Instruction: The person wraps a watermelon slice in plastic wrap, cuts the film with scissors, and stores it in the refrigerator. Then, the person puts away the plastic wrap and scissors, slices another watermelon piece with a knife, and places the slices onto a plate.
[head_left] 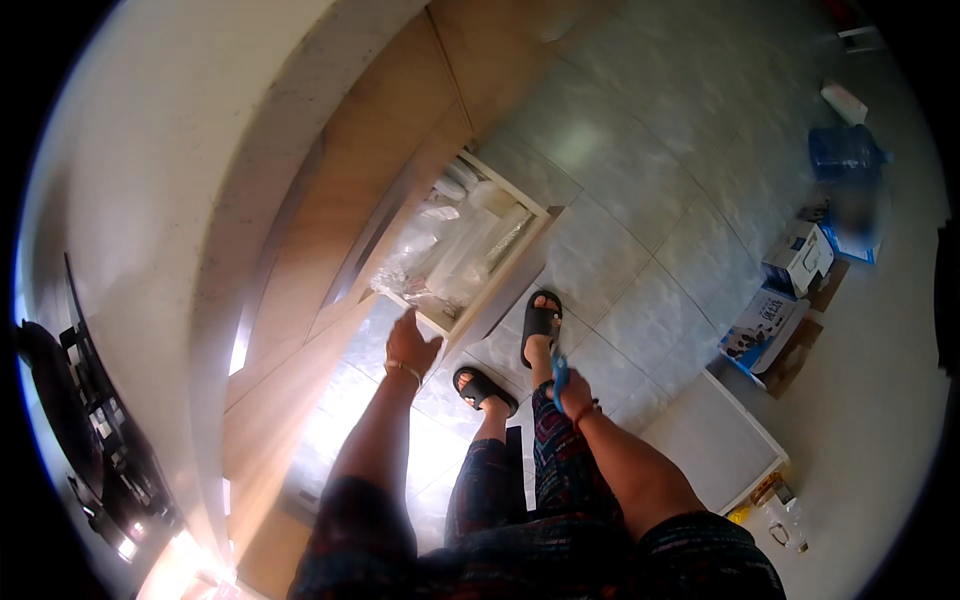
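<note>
An open drawer [510, 275] juts out from the wooden cabinet [345, 160], filled with clear plastic bags and wrapped items [455, 245]. At the drawer's near corner is my left hand [412, 345], with the thumb held apart from the other fingers and nothing seen in it. My right hand [575, 392] is closed around a blue object [559, 375], which looks like the handles of scissors; its far end is hard to make out. That hand is above my right leg, away from the drawer.
Boxes [797, 258] and a large blue water bottle [845, 152] stand along the right wall. A white panel [715, 440] is at the lower right, with bottles [785, 520] beyond it. My feet in black slippers [541, 322] are on the tiled floor [640, 250].
</note>
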